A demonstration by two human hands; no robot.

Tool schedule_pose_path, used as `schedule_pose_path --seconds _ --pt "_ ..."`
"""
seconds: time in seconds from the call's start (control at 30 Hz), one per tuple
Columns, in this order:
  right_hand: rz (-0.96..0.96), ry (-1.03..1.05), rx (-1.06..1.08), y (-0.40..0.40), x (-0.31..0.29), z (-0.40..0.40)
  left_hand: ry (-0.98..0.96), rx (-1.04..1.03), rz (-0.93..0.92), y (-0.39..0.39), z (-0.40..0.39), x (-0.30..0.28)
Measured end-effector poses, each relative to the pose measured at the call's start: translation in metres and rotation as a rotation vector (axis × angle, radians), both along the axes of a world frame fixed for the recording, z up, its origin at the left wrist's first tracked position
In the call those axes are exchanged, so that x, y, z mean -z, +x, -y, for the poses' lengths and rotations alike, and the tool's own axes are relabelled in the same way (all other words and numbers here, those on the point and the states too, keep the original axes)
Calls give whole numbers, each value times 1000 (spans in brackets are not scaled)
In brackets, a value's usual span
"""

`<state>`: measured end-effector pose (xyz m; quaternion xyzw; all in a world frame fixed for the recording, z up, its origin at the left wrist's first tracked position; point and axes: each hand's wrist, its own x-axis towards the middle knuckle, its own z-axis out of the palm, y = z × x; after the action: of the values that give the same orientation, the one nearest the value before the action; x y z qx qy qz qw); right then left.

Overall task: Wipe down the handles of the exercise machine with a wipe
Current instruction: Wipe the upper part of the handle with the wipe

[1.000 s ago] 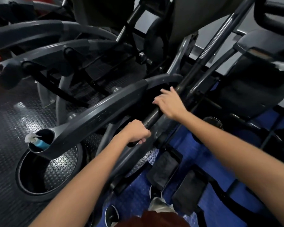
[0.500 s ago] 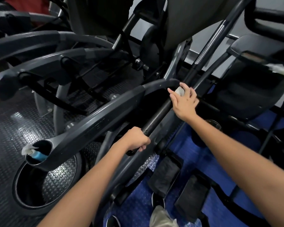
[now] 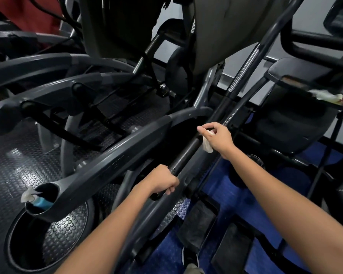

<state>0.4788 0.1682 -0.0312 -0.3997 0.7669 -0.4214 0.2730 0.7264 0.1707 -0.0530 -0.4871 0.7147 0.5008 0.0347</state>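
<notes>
Dark studded rubber flooring [image 3: 18, 155] runs under a crowd of grey exercise machines, with blue mat showing at the right. Someone stands over one machine. Their left hand [image 3: 163, 179] is wrapped around the low end of a black handle [image 3: 186, 153], steadying it. Their right hand [image 3: 216, 136] pinches a white wipe [image 3: 207, 144] against the upper part of that same handle, where the grip meets the bare metal bar. I'd say the wiping is under way on this handle; the stretch under the left hand looks untouched. Another wipe [image 3: 28, 195] sits in the cup holder [image 3: 46, 191].
</notes>
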Motion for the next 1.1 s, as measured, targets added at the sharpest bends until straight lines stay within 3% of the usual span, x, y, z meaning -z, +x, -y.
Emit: schedule_pose_path --seconds 0.17,0.3,0.37,0.4,0.53,0.6,0.8,0.9,1.0,1.1 --pt "54 23 -65 -3 -26 3 18 2 -30 -2 0 -3" --pt "500 99 -268 -2 -64 1 48 -6 -51 -2 1 0" --pt "601 112 -323 -3 -72 1 62 -13 -61 -3 2 3" --pt "571 105 -298 0 -69 1 68 -14 -68 -3 3 4" --pt "-17 34 -108 11 -24 5 90 -40 -98 -2 2 4" --pt "-118 -14 -91 15 -20 2 71 -26 -81 -3 1 0" --pt "-289 -277 -233 30 -43 -2 58 -15 -87 -3 2 1" --pt "-191 -311 -246 31 -55 1 63 -12 -82 -3 3 3" --pt "-65 -370 -108 33 -48 9 81 -15 -92 -3 4 7" --pt "-145 -232 17 28 -21 12 109 -31 -118 -3 5 9"
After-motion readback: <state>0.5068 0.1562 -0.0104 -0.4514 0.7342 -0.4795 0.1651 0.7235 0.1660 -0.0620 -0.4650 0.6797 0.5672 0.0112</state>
